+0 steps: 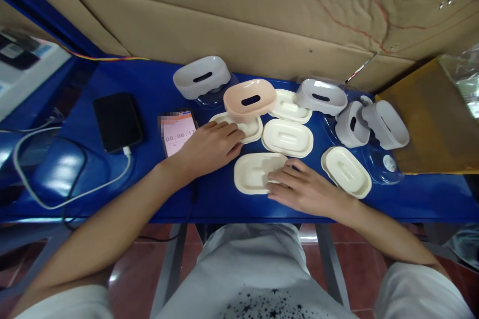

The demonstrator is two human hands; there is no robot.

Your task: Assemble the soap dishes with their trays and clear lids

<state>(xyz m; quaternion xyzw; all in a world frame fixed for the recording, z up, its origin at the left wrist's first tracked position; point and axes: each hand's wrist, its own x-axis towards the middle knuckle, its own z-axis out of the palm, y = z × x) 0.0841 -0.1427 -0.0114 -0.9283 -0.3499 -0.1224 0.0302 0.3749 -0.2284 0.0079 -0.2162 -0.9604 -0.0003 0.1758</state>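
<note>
Two bare hands lay over cream dishes on a blue table [220,207].
Near the centre of the frame, the left hand [211,147] had loosely bent fingers over the lower part of one dish [256,128]; just below and right of centre, the right hand [305,190] had half-bent fingers at the right end of the nearest dish [249,174]; whether either hand gripped could not be told; a peach holder [237,102] sat above the left fingers; the dishes looked light, stiff and smooth, perhaps slippery, likely best held by opposite rims.
</note>
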